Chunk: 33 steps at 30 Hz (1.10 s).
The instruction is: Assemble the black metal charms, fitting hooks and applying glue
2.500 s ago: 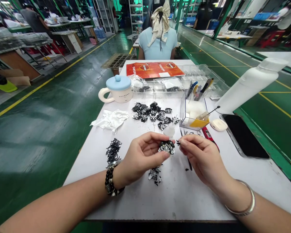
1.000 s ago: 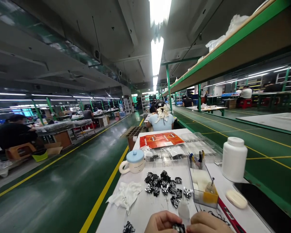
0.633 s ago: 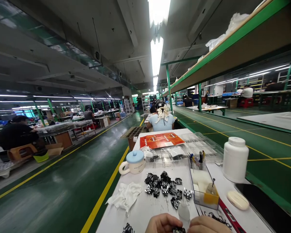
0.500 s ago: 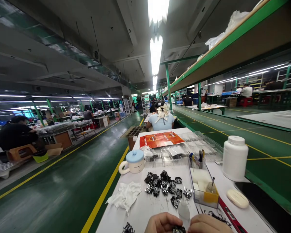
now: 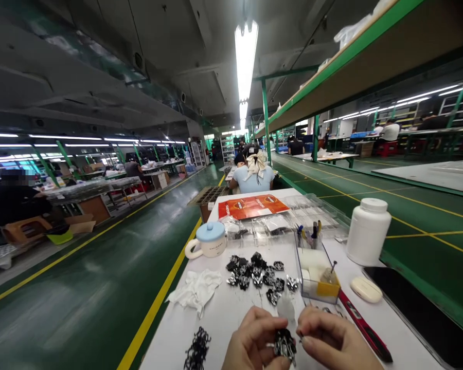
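At the bottom of the view, my left hand (image 5: pixel 254 339) grips a small black-and-silver part (image 5: pixel 284 345) between thumb and fingers. Close by on its right, my right hand (image 5: pixel 327 336) is pinched; what sits between its fingertips is too small to name. Beyond both hands lies a pile of similar black-and-silver parts (image 5: pixel 257 272). A translucent whitish piece (image 5: pixel 286 307) stands just behind my fingertips. Thin black curled pieces (image 5: pixel 197 349) are heaped left of my left hand.
A crumpled white cloth (image 5: pixel 196 290) and a mug with a blue lid (image 5: pixel 210 240) are at left. Right are a clear box of tools (image 5: pixel 317 272), a red-black cutter (image 5: pixel 364 326), a white bottle (image 5: pixel 368 231) and a phone (image 5: pixel 420 313). A person (image 5: pixel 252 177) sits ahead.
The view has tilted down, showing more of both hands and the black curled pieces. My right fingertips now stand slightly apart from the part in my left hand.
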Each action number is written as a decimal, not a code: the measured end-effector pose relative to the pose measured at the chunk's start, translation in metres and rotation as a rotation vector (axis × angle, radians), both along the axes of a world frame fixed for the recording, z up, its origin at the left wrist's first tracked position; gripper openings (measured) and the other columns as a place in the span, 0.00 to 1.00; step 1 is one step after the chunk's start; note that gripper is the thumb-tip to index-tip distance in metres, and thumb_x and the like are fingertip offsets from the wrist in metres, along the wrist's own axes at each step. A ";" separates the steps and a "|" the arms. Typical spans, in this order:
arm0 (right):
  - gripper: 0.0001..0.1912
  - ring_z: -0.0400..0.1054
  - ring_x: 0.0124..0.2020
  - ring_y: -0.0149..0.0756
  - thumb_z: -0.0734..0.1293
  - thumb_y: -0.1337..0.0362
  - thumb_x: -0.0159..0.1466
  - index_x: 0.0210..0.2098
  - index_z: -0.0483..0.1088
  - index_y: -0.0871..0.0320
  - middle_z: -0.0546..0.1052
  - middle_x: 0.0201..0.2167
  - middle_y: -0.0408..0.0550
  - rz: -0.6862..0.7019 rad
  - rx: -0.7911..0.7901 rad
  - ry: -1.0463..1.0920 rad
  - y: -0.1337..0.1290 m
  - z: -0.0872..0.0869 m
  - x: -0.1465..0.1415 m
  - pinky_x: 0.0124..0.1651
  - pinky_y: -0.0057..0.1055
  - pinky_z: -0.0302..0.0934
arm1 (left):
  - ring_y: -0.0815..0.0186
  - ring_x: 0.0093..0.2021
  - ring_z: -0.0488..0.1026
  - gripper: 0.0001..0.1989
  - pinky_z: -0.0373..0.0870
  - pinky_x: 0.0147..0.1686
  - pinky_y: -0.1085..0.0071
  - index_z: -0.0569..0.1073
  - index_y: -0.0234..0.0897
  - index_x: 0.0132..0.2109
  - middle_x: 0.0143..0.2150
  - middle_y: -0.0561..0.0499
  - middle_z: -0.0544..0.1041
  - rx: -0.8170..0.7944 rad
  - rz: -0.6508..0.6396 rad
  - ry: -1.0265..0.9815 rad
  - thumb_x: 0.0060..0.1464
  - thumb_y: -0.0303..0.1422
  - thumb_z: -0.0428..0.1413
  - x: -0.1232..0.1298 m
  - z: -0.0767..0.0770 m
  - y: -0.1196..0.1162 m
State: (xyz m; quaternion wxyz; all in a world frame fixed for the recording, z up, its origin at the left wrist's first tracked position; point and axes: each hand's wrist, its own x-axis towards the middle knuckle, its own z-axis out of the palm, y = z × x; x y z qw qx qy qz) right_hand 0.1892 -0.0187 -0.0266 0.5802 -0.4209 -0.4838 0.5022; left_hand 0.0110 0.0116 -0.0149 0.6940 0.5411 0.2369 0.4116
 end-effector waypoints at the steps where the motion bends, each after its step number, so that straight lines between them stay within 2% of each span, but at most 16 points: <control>1: 0.13 0.66 0.28 0.30 0.75 0.55 0.47 0.24 0.75 0.58 0.70 0.25 0.46 0.013 -0.028 0.034 -0.003 0.002 -0.002 0.32 0.24 0.63 | 0.68 0.38 0.71 0.17 0.70 0.37 0.73 0.78 0.41 0.43 0.42 0.48 0.62 0.038 -0.020 0.024 0.42 0.33 0.66 -0.001 0.001 -0.001; 4: 0.09 0.65 0.30 0.27 0.75 0.58 0.48 0.26 0.75 0.56 0.70 0.26 0.44 0.039 -0.119 0.140 -0.010 0.011 -0.006 0.34 0.22 0.61 | 0.66 0.42 0.71 0.17 0.70 0.43 0.71 0.77 0.42 0.46 0.48 0.46 0.63 0.129 -0.048 0.146 0.47 0.28 0.61 -0.004 0.005 -0.004; 7: 0.08 0.64 0.30 0.25 0.75 0.61 0.48 0.26 0.75 0.55 0.70 0.27 0.42 0.035 -0.184 0.218 -0.014 0.015 -0.006 0.34 0.20 0.60 | 0.63 0.47 0.70 0.18 0.69 0.46 0.71 0.75 0.40 0.48 0.47 0.45 0.68 0.177 -0.018 0.234 0.48 0.25 0.58 -0.004 0.012 -0.006; 10: 0.08 0.64 0.30 0.24 0.75 0.62 0.48 0.27 0.75 0.56 0.71 0.27 0.42 0.048 -0.228 0.258 -0.015 0.016 -0.006 0.34 0.20 0.60 | 0.66 0.45 0.72 0.21 0.70 0.47 0.72 0.69 0.40 0.50 0.45 0.47 0.72 0.112 -0.003 0.240 0.47 0.24 0.60 -0.004 0.016 -0.007; 12: 0.07 0.65 0.30 0.25 0.75 0.63 0.49 0.27 0.76 0.56 0.72 0.27 0.43 0.068 -0.250 0.267 -0.015 0.015 -0.006 0.34 0.21 0.61 | 0.69 0.43 0.73 0.20 0.71 0.45 0.75 0.68 0.40 0.48 0.44 0.49 0.74 0.088 -0.001 0.235 0.47 0.24 0.60 -0.004 0.017 -0.007; 15: 0.07 0.66 0.32 0.26 0.75 0.63 0.50 0.28 0.75 0.56 0.73 0.28 0.43 0.101 -0.267 0.252 -0.014 0.014 -0.005 0.35 0.21 0.61 | 0.72 0.43 0.73 0.15 0.71 0.45 0.79 0.69 0.40 0.44 0.44 0.51 0.73 0.149 -0.015 0.223 0.49 0.23 0.60 -0.004 0.016 -0.008; 18: 0.06 0.66 0.31 0.25 0.74 0.63 0.51 0.28 0.75 0.55 0.74 0.28 0.42 0.119 -0.265 0.226 -0.015 0.013 -0.005 0.36 0.21 0.62 | 0.72 0.44 0.72 0.16 0.70 0.46 0.81 0.70 0.41 0.45 0.44 0.53 0.72 0.199 -0.024 0.214 0.49 0.22 0.60 -0.004 0.016 -0.008; 25: 0.05 0.67 0.31 0.26 0.74 0.65 0.51 0.28 0.76 0.55 0.72 0.27 0.42 0.109 -0.155 0.112 -0.014 0.021 -0.005 0.35 0.22 0.63 | 0.73 0.44 0.71 0.16 0.71 0.46 0.81 0.70 0.42 0.46 0.44 0.54 0.70 0.220 -0.034 0.199 0.50 0.23 0.60 -0.004 0.014 -0.006; 28: 0.04 0.67 0.31 0.27 0.72 0.65 0.53 0.30 0.76 0.55 0.72 0.27 0.43 0.065 -0.063 -0.057 -0.014 0.023 -0.004 0.35 0.24 0.63 | 0.73 0.44 0.71 0.16 0.71 0.46 0.81 0.70 0.42 0.46 0.44 0.53 0.70 0.230 -0.028 0.206 0.50 0.23 0.60 -0.005 0.012 -0.005; 33: 0.03 0.66 0.28 0.27 0.68 0.66 0.59 0.30 0.74 0.58 0.72 0.25 0.44 -0.091 0.148 -0.392 -0.020 0.024 -0.004 0.30 0.26 0.61 | 0.71 0.44 0.71 0.16 0.72 0.44 0.79 0.70 0.40 0.45 0.44 0.51 0.70 0.277 -0.005 0.234 0.50 0.23 0.60 -0.005 0.014 -0.005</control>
